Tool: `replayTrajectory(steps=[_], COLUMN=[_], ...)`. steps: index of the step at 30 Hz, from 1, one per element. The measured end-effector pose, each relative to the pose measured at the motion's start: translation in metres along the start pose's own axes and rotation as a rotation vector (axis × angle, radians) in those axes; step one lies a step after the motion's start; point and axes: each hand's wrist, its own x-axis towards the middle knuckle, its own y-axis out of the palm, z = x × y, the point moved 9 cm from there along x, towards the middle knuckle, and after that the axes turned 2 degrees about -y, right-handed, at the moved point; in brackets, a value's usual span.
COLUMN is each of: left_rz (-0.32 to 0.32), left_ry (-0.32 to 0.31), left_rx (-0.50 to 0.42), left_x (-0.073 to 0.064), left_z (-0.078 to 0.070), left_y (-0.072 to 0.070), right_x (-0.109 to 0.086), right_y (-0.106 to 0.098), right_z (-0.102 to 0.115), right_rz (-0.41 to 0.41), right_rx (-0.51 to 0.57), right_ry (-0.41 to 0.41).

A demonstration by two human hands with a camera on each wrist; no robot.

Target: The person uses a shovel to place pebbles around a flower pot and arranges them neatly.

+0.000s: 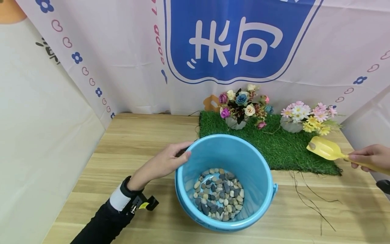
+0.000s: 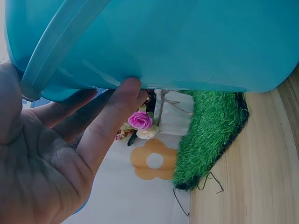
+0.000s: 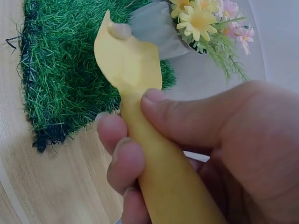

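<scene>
A light blue bucket (image 1: 225,144) stands on the table, with many small grey and tan pebbles (image 1: 220,195) across its bottom. My left hand (image 1: 166,161) touches the bucket's outer side by the rim; in the left wrist view its fingers (image 2: 110,121) lie fairly straight against the blue wall, near the bucket's handle (image 2: 56,44). Off to the right, my right hand (image 1: 371,157) grips the handle of a yellow scoop (image 1: 326,147). A single pebble (image 3: 120,31) sits near the scoop's tip. The scoop is over the right end of the green turf mat (image 1: 283,152).
Behind the bucket, a pot of mixed artificial roses (image 1: 243,105) and a pot of pink and yellow daisies (image 1: 310,117) stand on the mat. Thin dark strands (image 1: 313,203) lie on the wooden table (image 1: 137,135). A printed cloth (image 1: 131,67) hangs at the back.
</scene>
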Motion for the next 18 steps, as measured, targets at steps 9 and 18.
replayTrajectory(steps=[9, 18], left_rz=[-0.002, -0.003], left_ry=[0.006, 0.004], left_rx=[0.008, 0.001], left_x=[0.0004, -0.0004], left_z=[0.0003, 0.0003], left_y=[0.0006, 0.0008], right_x=[0.0054, 0.0044], right_y=[0.0044, 0.0058], right_z=[0.0022, 0.0058], right_rz=[0.116, 0.140], right_rx=[-0.034, -0.066], right_ry=[0.057, 0.068])
